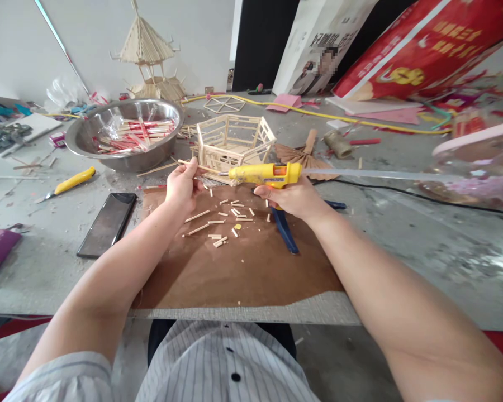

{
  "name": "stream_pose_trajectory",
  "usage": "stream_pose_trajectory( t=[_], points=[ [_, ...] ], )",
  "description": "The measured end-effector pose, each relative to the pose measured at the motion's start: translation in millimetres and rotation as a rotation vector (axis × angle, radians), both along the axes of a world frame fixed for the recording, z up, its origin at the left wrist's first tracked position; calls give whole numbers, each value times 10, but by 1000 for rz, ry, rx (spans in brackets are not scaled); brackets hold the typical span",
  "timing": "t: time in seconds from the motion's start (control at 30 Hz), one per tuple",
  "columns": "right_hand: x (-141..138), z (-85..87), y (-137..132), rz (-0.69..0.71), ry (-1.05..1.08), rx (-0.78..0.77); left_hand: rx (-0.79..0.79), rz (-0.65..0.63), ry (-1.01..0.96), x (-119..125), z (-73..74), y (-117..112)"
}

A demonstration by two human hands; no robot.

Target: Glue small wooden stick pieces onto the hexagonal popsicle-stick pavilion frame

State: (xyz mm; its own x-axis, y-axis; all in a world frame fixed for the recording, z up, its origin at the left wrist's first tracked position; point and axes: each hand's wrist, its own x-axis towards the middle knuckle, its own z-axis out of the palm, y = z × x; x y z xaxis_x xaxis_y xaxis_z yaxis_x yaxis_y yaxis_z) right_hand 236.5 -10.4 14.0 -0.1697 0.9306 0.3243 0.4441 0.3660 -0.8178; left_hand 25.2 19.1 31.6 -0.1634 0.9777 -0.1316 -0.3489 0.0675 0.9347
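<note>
My left hand (pixel 183 187) pinches a thin wooden stick (pixel 201 167) that points right. My right hand (pixel 294 198) grips a yellow hot glue gun (pixel 263 174) whose nozzle touches the stick's far end. A clear glue rod (pixel 360 175) sticks out behind the gun to the right. Just behind the hands stands a hexagonal wooden stick frame (pixel 232 140). Several short cut stick pieces (pixel 230 215) lie scattered on the brown paper mat (pixel 235 268) under the hands.
A steel bowl (pixel 123 137) of wrapped sticks sits at the back left, a finished stick pagoda (pixel 148 56) behind it. A dark phone (pixel 108 223) and a yellow-handled knife (pixel 69 183) lie at left. Blue-handled pliers (pixel 285 231) lie under my right hand. A black cable (pixel 423 195) runs right.
</note>
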Motion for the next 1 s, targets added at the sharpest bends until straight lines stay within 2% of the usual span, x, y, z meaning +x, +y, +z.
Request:
stream_pose_trajectory(
  t=[0.2, 0.37, 0.73, 1.0],
  points=[
    [0, -1, 7, 14, 7, 40, -40, 13, -19, 5, 14, -3],
    [-5, 12, 0, 7, 10, 8, -9, -10, -25, -2, 6, -2],
    [-1, 3, -1, -26, 3, 50, 4, -20, -31, -3, -7, -12],
    [16, 0, -2, -28, -22, 4, 16, 1, 20, 2, -4, -18]
  ],
)
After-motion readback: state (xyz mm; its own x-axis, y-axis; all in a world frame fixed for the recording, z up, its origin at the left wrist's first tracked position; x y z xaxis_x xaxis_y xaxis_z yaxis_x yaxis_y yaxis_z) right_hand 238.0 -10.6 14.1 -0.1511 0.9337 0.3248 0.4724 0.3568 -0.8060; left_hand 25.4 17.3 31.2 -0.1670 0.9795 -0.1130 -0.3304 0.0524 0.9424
